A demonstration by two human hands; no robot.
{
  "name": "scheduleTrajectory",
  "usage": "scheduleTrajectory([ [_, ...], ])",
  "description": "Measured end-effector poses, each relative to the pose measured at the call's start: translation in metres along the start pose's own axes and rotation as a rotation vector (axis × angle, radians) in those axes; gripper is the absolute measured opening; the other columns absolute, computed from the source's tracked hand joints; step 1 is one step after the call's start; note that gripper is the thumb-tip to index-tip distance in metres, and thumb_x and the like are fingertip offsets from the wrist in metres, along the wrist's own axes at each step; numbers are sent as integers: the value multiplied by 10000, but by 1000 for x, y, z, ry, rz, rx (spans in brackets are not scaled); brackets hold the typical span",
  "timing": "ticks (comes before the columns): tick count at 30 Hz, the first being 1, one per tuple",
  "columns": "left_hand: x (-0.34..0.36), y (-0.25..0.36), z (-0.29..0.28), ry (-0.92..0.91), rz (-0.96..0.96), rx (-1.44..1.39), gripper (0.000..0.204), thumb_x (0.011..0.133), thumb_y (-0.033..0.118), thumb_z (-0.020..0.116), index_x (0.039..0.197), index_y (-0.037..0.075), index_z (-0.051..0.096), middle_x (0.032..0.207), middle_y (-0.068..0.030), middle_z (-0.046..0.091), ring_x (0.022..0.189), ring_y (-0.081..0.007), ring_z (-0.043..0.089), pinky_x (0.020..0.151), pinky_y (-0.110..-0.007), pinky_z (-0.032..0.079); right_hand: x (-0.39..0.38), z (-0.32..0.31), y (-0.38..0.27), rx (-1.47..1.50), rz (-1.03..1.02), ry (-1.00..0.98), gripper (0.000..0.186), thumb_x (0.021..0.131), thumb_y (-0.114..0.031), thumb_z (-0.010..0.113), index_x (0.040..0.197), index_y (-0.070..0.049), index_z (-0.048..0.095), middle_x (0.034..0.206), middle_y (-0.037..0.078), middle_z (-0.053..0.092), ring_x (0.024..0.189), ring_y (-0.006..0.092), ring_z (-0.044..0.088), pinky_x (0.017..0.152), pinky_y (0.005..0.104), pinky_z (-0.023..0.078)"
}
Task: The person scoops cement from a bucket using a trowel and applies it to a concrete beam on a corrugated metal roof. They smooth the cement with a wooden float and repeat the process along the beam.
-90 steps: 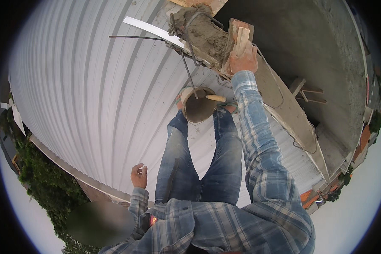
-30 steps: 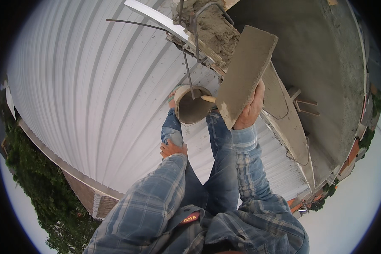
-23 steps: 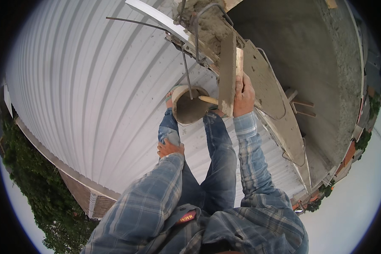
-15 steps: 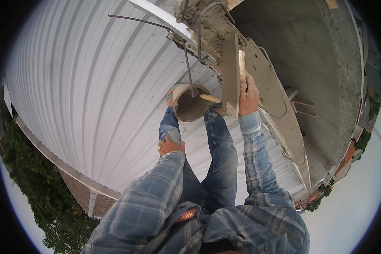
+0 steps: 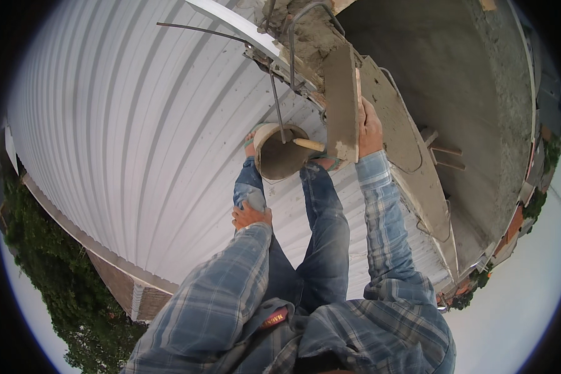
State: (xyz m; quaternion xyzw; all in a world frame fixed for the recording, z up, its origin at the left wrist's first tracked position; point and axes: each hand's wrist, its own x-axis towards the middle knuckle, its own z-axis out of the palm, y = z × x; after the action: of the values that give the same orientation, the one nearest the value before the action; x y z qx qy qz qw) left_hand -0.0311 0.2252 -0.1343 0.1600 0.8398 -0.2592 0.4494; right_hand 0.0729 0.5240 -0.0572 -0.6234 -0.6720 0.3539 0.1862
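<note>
My right hand (image 5: 371,129) is closed on a mortar-smeared wooden float (image 5: 342,103), gripping it from behind its right edge. The grip itself is mostly hidden. The float stands tilted at the edge of the concrete ledge (image 5: 385,103), its broad grey face turned toward me. On my bent left knee rests my left hand (image 5: 252,215), fingers apart and holding nothing. Between my feet sits a bucket (image 5: 282,159) with grey mortar smeared inside. A tool with a pale wooden handle (image 5: 309,144) leans in it; its lower end is hidden.
Ribbed white metal roofing (image 5: 131,137) lies under my feet and spreads left. Bent steel bars (image 5: 276,93) stick out above the bucket beside rough mortar (image 5: 315,43). To the right, past the ledge, is a deep concrete recess (image 5: 455,81) with a wooden piece (image 5: 447,159) in it.
My right hand has shifted slightly up and right. The float has turned so more of its broad face shows and its grip is less visible. My left hand stays on the knee.
</note>
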Motion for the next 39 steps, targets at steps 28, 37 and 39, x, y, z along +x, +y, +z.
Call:
scheduleTrajectory([
  [28,-4,-2,9,47,-50,-37,748,727,490,743,1306,84,501,1224,-166,496,1208,-325,483,1019,-437,406,10,34,-37,541,-27,98,567,1070,-449,273,1214,16,563,977,159,681,951,290,682,808,379,535],
  [37,-6,-5,7,19,-17,-37,721,746,485,731,1289,72,497,1222,-165,494,1215,-313,481,1025,-447,398,20,44,-27,140,-5,80,528,1067,-426,299,1113,3,604,959,254,648,894,450,609,797,494,477],
  [39,-5,-6,8,34,-4,-12,714,743,486,734,1276,69,505,1208,-163,498,1203,-312,486,1020,-448,400,38,50,-16,-67,46,-74,547,1066,-439,292,1133,7,602,977,244,657,934,455,612,819,482,482],
])
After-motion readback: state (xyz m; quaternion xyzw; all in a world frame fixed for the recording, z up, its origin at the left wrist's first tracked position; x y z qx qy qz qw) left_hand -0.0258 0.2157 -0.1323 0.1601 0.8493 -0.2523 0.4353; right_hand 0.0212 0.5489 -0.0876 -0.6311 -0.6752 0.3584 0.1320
